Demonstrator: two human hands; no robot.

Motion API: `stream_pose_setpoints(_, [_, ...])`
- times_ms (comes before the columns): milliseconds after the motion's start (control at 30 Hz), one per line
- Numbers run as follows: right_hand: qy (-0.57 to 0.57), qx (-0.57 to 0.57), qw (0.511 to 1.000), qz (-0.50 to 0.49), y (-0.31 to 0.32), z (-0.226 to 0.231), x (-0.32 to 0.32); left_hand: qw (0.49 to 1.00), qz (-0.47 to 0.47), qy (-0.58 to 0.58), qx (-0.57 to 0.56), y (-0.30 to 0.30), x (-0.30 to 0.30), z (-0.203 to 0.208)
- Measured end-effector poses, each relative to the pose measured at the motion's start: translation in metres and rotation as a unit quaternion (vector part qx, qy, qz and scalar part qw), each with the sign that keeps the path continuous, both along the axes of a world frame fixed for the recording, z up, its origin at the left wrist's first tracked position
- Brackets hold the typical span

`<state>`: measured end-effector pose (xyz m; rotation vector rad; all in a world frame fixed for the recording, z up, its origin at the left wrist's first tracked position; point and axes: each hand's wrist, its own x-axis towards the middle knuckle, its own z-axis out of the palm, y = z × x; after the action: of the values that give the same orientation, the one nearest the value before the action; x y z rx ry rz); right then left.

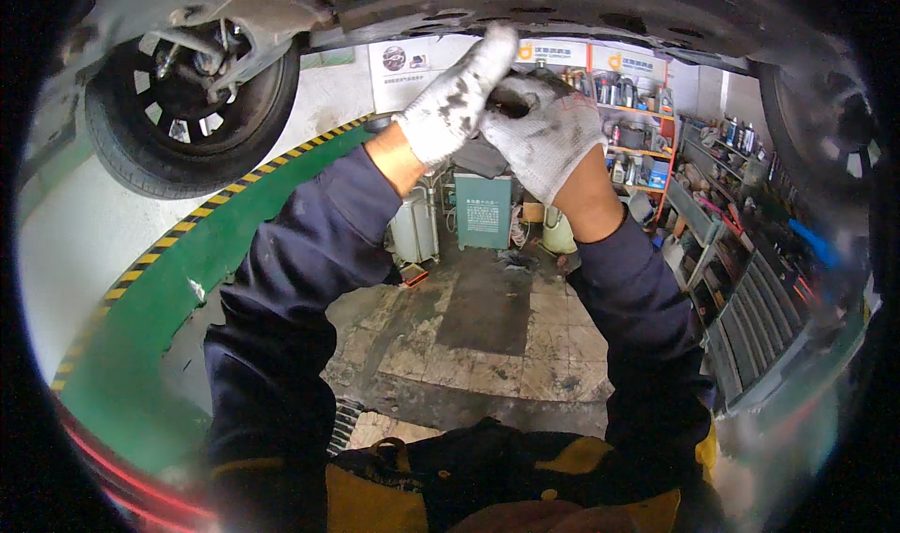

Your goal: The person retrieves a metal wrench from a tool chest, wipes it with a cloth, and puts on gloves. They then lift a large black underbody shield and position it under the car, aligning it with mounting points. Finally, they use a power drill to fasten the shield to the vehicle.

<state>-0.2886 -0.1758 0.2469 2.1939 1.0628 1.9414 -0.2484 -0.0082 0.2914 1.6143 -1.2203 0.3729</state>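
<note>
Both my hands wear white knit gloves with black stains and are raised together under the vehicle's underbody (431, 8). My left hand (455, 102) tilts upward, its fingers pressed together and the tip near the dark underside. Beside it, touching or nearly touching, my right hand (548, 125) is curled, with thumb and fingers bent round a dark hollow. What either hand grips, if anything, is hidden by the gloves. Dark blue sleeves cover both forearms.
A wheel (187, 111) hangs at the upper left, another tyre (816, 111) at the right. Beyond my hands stand a green cabinet (483, 212), a pale bin (412, 228) and shelves of bottles (637, 111). A cluttered rack (750, 327) lines the right side.
</note>
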Motion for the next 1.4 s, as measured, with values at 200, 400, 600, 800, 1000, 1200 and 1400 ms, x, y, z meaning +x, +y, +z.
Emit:
stream_pose_setpoints(200, [0.04, -0.077, 0.991, -0.104, 0.027, 0.002, 0.011, 0.978, 0.138, -0.154, 0.04, 0.025, -0.017, -0.017])
stream_pose_setpoints(400, [0.337, 0.269, 0.811, 0.395, 0.056, 0.01, 0.022, 0.997, 0.047, -0.05, 0.021, 0.1, 0.001, 0.0])
stream_pose_setpoints(600, [0.356, 0.353, 0.532, 0.683, 0.112, 0.041, 0.025, 0.964, 0.184, -0.179, -0.074, 0.149, -0.022, 0.047])
stream_pose_setpoints(800, [0.306, 0.455, 0.461, 0.698, 0.156, 0.062, 0.03, 0.959, 0.235, -0.125, -0.102, 0.149, -0.034, 0.055])
stream_pose_setpoints(1000, [0.186, 0.446, 0.45, 0.751, 0.183, 0.068, 0.031, 0.979, 0.157, -0.038, -0.123, 0.15, -0.023, 0.068])
stream_pose_setpoints(1200, [0.219, 0.39, 0.42, 0.789, 0.194, 0.057, 0.025, 0.979, -0.032, 0.152, -0.133, 0.153, -0.02, 0.069])
stream_pose_setpoints(1400, [0.182, 0.435, 0.418, 0.776, 0.203, 0.07, 0.02, 0.979, -0.032, 0.153, -0.133, 0.156, -0.004, 0.071])
